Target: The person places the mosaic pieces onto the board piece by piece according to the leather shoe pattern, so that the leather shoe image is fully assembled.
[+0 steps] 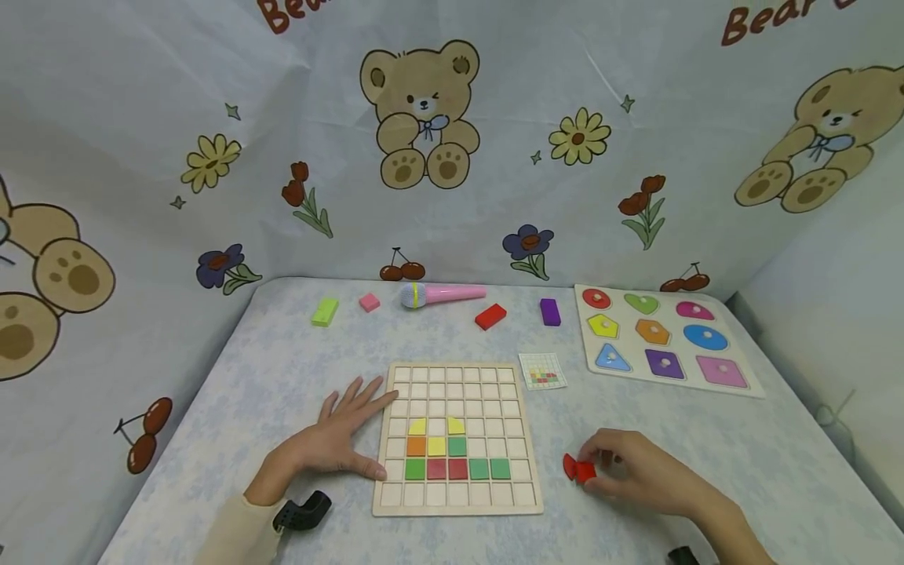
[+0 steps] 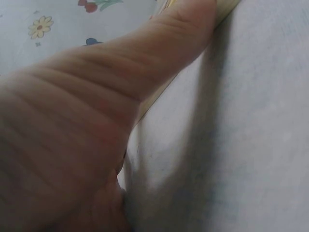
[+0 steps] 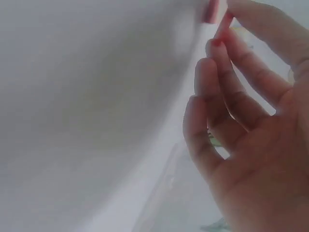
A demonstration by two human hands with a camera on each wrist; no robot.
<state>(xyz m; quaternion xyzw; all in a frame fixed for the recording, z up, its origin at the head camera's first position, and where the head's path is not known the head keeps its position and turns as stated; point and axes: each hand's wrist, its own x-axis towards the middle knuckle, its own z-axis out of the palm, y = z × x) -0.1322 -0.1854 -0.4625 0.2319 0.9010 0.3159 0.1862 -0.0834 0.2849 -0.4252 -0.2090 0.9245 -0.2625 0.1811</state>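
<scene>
My left hand (image 1: pixel 332 439) lies with fingers spread along the left side of a wooden grid board (image 1: pixel 459 511); its thumb and index finger touch the frame. Coloured tiles fill several squares: two yellow corner pieces, a yellow tile (image 1: pixel 436 446), an orange tile (image 1: pixel 416 446), two red tiles and several green ones. To the right of the board, my right hand (image 1: pixel 639 471) pinches a red tile (image 1: pixel 585 472) between thumb and index finger, low over the table. Just left of that tile is another red piece (image 1: pixel 569 466) with a curved edge.
A small pattern card (image 1: pixel 542 371) lies by the board's upper right corner. Behind stand a shape puzzle board (image 1: pixel 674 377), a pink toy microphone (image 1: pixel 452 293), and green (image 1: pixel 325 312), pink (image 1: pixel 369 302), red (image 1: pixel 490 316) and purple (image 1: pixel 550 312) blocks.
</scene>
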